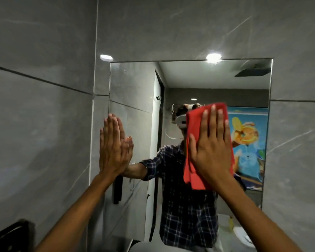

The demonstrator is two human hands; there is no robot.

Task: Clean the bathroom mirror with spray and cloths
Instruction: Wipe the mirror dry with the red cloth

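Note:
The rectangular mirror (135, 91) hangs on a grey tiled wall straight ahead. My right hand (210, 148) lies flat with spread fingers on a red cloth (195, 120), pressing it against the glass right of the mirror's middle. My left hand (111, 146) rests flat, fingers together, at the mirror's left edge and holds nothing. The glass reflects a person in a checked shirt wearing a head-mounted camera. No spray bottle is in view.
Grey marble-look wall tiles (44, 124) surround the mirror. A dark fixture (13, 235) sits at the lower left. Part of a basin rim (144, 247) shows at the bottom. In the reflection there is a white door and a colourful fruit poster (249, 135).

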